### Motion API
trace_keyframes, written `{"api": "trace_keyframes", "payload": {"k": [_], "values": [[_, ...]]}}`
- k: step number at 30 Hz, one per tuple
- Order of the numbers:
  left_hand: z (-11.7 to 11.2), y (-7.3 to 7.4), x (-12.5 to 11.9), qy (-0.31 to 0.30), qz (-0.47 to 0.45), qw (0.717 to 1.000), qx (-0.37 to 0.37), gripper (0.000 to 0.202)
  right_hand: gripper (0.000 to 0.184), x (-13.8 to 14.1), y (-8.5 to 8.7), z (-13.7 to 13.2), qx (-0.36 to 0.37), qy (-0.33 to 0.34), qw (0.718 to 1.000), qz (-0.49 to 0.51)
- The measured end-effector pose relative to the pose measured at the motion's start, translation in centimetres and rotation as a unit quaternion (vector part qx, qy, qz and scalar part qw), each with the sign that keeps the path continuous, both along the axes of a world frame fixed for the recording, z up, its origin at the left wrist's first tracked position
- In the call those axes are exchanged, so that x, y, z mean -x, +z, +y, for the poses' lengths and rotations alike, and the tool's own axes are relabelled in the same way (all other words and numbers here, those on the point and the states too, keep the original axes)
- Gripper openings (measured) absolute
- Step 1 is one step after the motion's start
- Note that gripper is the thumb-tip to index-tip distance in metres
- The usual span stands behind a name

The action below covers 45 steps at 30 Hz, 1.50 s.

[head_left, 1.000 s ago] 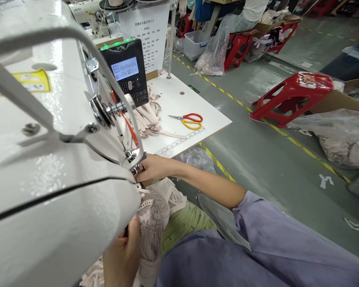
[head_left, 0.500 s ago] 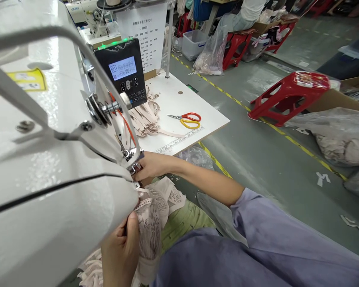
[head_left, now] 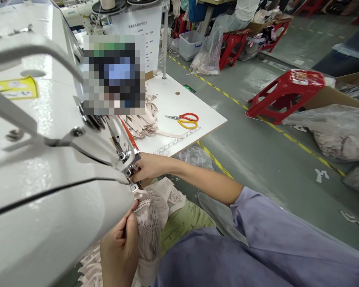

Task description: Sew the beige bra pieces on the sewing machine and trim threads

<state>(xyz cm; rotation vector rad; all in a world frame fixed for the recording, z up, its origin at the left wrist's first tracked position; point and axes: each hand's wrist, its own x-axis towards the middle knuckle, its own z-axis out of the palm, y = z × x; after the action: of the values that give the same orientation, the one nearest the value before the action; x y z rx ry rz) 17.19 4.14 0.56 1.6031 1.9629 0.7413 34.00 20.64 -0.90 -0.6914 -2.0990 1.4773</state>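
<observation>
A big white sewing machine [head_left: 48, 167] fills the left half of the view. My right hand [head_left: 151, 165] reaches under its head by the presser foot [head_left: 128, 167]; its fingertips are hidden behind the machine. My left hand [head_left: 119, 251] sits low at the front, fingers closed on the pale pink lace garment [head_left: 155, 211] that hangs from the needle area over my lap.
A white table [head_left: 197, 127] to the right carries red-and-yellow scissors [head_left: 187, 119], a pile of pink straps [head_left: 143, 119] and a ruler along its edge. Red stools [head_left: 284, 93], plastic bags of fabric [head_left: 338, 131] and a seated person [head_left: 242, 14] lie beyond on the grey floor.
My left hand has slid up the lace garment toward the machine head. The view has shifted slightly; my right hand stays by the presser foot.
</observation>
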Motion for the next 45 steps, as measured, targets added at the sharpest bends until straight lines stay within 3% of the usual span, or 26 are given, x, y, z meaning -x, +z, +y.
{"api": "trace_keyframes", "payload": {"k": [16, 24, 29, 41, 45], "values": [[-0.4, -0.2, -0.2, -0.013, 0.031, 0.999, -0.015, 0.036, 0.007, -0.1, -1.3, 0.3, -0.063, 0.007, 0.998, 0.021], [-0.8, -1.2, 1.7, -0.065, 0.153, 0.983, -0.077, 0.035, 0.011, 0.9, -3.1, -0.4, -0.119, -0.091, 0.985, 0.089], [-1.2, -1.1, 1.4, -0.025, 0.167, 0.983, -0.072, 0.034, 0.010, 1.3, -3.4, -0.7, -0.147, -0.114, 0.979, 0.078], [-0.9, -1.7, 2.1, -0.078, 0.172, 0.977, -0.097, 0.032, 0.008, 1.0, -3.4, -1.0, -0.130, -0.116, 0.982, 0.075], [-0.9, -1.6, 1.7, -0.052, 0.158, 0.983, -0.077, 0.033, 0.008, 0.9, -3.3, -1.1, -0.123, -0.113, 0.983, 0.075]]}}
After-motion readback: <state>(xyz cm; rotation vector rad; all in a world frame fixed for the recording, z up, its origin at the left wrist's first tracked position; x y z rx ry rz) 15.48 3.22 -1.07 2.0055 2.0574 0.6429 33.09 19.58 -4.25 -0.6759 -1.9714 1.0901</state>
